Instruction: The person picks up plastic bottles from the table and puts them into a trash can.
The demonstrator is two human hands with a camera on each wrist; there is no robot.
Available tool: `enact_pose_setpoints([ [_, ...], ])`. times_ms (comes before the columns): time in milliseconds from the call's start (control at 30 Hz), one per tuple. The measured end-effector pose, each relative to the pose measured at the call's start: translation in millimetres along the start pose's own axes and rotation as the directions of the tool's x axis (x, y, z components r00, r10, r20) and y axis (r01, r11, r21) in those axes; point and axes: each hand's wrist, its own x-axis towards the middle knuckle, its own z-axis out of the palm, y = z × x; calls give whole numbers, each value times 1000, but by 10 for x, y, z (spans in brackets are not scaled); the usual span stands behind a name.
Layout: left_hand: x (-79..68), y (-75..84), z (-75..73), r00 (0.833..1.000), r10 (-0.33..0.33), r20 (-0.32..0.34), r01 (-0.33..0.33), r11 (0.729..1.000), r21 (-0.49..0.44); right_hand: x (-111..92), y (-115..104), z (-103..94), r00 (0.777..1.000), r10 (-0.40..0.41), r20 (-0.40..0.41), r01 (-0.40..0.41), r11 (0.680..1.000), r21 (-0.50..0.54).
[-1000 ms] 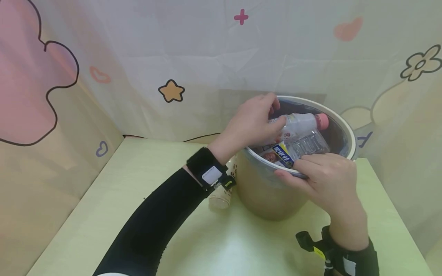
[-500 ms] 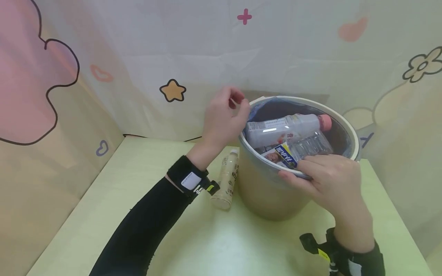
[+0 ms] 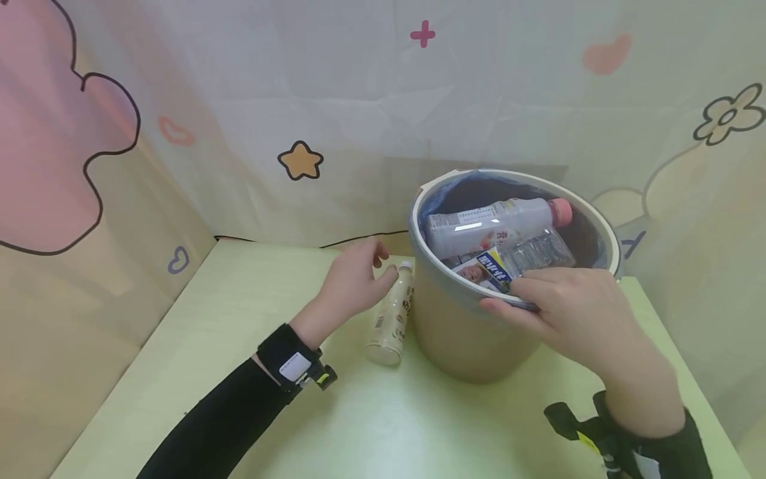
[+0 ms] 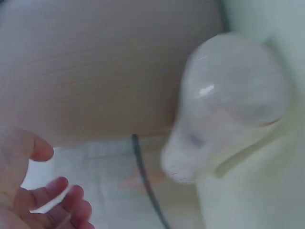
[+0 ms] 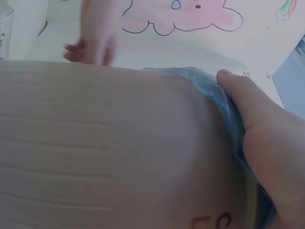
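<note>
A beige trash can (image 3: 473, 349) with a pale rim and a bluish bag liner (image 5: 221, 102) stands on the table. My right hand (image 3: 571, 316) grips its front right rim, thumb outside and fingers inside over the liner. Inside lie a bottle with a pink cap (image 3: 514, 216) and a clear bottle with a blue-and-yellow label (image 3: 541, 249). Left of the can, a pale translucent bottle (image 3: 391, 322) lies on the table, its base toward me. My left hand (image 3: 353, 276), fingers loosely bent and holding nothing, hovers beside that bottle's capped end.
The light green table (image 3: 359, 426) meets a fabric backdrop (image 3: 353, 100) printed with stars, hearts and flowers, close behind the can. Black bands with small cameras sit on both wrists, the right wrist camera (image 3: 562, 420) jutting out in front of the can.
My left hand has come out of the can, moved left past its rim and dropped toward the bottle on the table. The right hand keeps its hold on the rim.
</note>
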Motion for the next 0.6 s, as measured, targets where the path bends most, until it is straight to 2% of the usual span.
enact_pose_setpoints([
  [133, -157, -66, 215, 989, -90, 117, 80, 993, 91, 2, 39, -34, 999, 3, 45, -4, 1000, 17],
  [267, -294, -106, 453, 961, -164, 223, 119, 972, 202, 5, 68, -22, 998, -8, 59, 6, 999, 32],
  [433, -418, -135, 671, 944, -214, 250, 148, 954, 260, 6, 67, 31, 996, -20, 85, 19, 1000, 15],
  [600, -464, -99, 729, 925, -272, 264, 205, 945, 255, 11, 26, 70, 998, -58, 10, 58, 997, -41],
])
